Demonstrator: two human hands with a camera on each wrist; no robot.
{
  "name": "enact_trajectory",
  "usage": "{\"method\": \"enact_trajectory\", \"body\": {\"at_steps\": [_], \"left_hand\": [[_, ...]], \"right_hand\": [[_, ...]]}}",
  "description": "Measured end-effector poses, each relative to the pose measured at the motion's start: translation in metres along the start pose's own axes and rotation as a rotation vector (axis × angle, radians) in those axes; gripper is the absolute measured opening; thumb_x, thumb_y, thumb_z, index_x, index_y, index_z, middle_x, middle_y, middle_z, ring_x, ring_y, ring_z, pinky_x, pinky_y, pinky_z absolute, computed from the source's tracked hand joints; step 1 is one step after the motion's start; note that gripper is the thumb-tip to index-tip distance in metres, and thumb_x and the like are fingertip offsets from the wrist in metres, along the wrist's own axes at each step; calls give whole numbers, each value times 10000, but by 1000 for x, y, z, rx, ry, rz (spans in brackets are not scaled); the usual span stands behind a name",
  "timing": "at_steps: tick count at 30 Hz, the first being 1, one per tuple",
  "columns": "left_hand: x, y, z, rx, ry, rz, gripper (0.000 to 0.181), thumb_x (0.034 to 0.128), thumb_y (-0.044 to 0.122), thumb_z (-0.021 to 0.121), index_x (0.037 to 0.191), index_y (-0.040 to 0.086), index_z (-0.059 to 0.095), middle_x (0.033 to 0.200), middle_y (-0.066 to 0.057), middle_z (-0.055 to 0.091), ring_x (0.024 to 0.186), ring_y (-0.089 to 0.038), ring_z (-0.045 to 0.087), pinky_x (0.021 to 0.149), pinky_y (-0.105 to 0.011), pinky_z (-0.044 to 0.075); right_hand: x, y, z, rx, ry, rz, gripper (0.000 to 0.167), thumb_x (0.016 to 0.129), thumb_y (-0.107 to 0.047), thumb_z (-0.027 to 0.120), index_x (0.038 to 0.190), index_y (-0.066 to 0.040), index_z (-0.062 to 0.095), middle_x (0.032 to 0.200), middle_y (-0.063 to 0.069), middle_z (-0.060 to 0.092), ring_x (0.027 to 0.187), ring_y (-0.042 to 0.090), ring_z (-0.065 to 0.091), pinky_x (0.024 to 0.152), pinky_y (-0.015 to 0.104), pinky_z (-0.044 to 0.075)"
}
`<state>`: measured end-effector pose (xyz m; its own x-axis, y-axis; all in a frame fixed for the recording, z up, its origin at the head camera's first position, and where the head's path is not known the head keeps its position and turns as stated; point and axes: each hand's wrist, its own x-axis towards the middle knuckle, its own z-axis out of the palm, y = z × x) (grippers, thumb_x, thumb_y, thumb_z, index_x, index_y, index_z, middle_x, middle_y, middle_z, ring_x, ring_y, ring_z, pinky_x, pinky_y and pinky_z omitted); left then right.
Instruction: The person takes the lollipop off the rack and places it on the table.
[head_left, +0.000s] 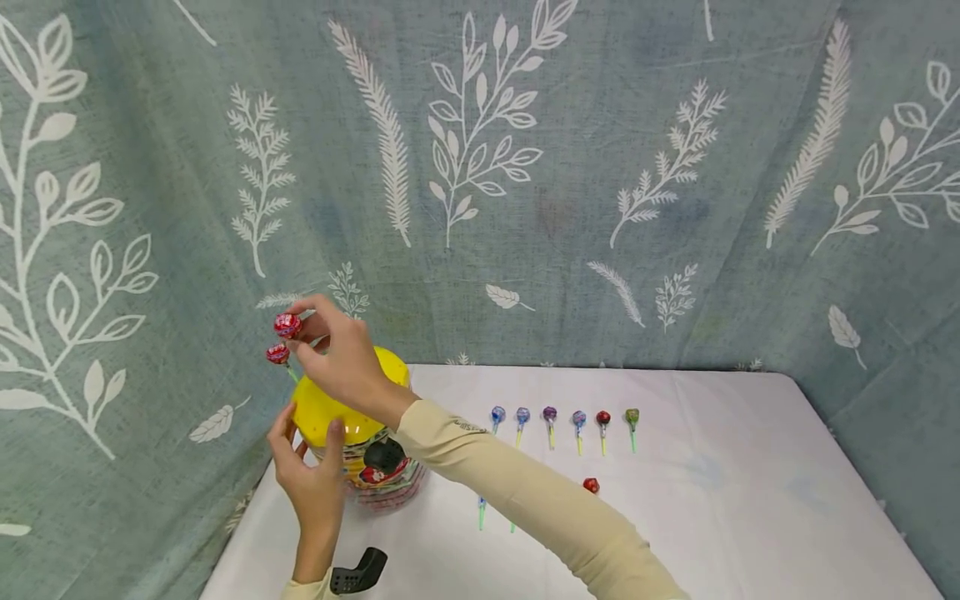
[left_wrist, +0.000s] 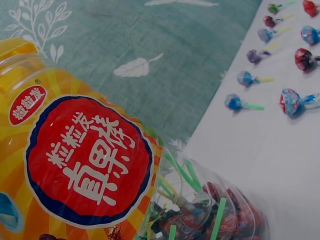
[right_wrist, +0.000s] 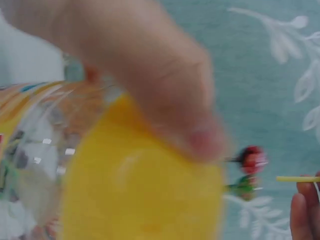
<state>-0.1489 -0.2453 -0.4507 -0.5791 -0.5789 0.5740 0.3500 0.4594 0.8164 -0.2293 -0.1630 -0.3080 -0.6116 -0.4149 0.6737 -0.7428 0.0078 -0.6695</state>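
Note:
A clear plastic jar [head_left: 386,493] with a yellow lid [head_left: 322,408] leans on the left of the table. Its orange label [left_wrist: 90,165] faces the left wrist view, and lollipops [left_wrist: 215,215] show through the side. My left hand [head_left: 311,483] grips the jar near the lid, thumb in front and fingers at the far side. Above the lid, my right hand [head_left: 341,354] pinches a red-wrapped lollipop [head_left: 287,326] between thumb and fingers. Just below it, another red lollipop [head_left: 277,354] stands out beside the lid on a green stick; the stick's lower end is hard to make out.
Several lollipops lie in a row, among them a purple one [head_left: 550,414] and a green one [head_left: 632,414]. Nearer, a red lollipop [head_left: 591,485] and some sticks are partly hidden by the right sleeve [head_left: 525,492]. A leaf-patterned curtain [head_left: 555,208] hangs behind the white table [head_left: 720,517].

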Motion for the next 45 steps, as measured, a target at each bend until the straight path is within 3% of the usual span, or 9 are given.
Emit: {"method": "enact_trajectory", "body": {"at_steps": [10, 21, 28, 31, 39, 42, 45], "left_hand": [[-3, 0, 0, 12, -6, 16, 622, 836, 118, 677, 1398, 146, 412, 1377, -15, 448, 1277, -169, 376, 970, -301, 327], [0, 3, 0, 12, -7, 29, 617, 833, 132, 668, 1393, 133, 409, 1379, -27, 443, 1278, -171, 374, 960, -291, 331], [-1, 1, -2, 8, -14, 28, 635, 822, 142, 666, 1401, 137, 406, 1390, -10, 435, 1283, -179, 369, 958, -304, 333], [-2, 6, -1, 7, -10, 28, 622, 824, 134, 654, 1393, 97, 406, 1384, -50, 437, 1277, -176, 369, 956, -315, 327], [-5, 41, 1, -23, 13, 43, 563, 831, 102, 615, 1343, -15, 413, 1345, -169, 440, 1251, -173, 382, 979, -309, 306], [-5, 41, 1, -30, 13, 38, 563, 828, 105, 615, 1343, -8, 417, 1346, -161, 443, 1252, -170, 381, 987, -319, 301], [-5, 31, 0, -24, 5, 27, 585, 826, 116, 625, 1362, 16, 413, 1363, -128, 441, 1261, -184, 375, 974, -335, 308]], "right_hand": [[-2, -32, -34, 75, -4, -24, 316, 857, 37, 609, 1148, -50, 522, 870, 69, 688, 742, 19, 613, 682, 130, 481], [-20, -33, -66, 68, -54, 20, 317, 848, 30, 627, 1128, -70, 518, 860, 57, 679, 732, -3, 604, 659, 180, 505], [-36, -31, -85, 89, -59, 61, 324, 844, 30, 638, 1132, -65, 526, 878, 68, 678, 754, 65, 628, 658, 210, 516], [-42, -29, -93, 100, -52, 76, 327, 841, 42, 638, 1133, -55, 528, 891, 89, 679, 767, 128, 642, 658, 230, 522], [-57, -46, -117, 110, -27, 115, 306, 830, 102, 611, 1116, 43, 520, 911, 200, 658, 787, 303, 641, 666, 252, 524], [-64, -49, -125, 119, -10, 139, 303, 826, 111, 599, 1114, 60, 518, 912, 215, 650, 796, 327, 631, 667, 271, 528], [-72, -45, -130, 137, 3, 167, 309, 824, 115, 598, 1118, 66, 515, 904, 224, 644, 801, 348, 624, 663, 354, 536]]}}
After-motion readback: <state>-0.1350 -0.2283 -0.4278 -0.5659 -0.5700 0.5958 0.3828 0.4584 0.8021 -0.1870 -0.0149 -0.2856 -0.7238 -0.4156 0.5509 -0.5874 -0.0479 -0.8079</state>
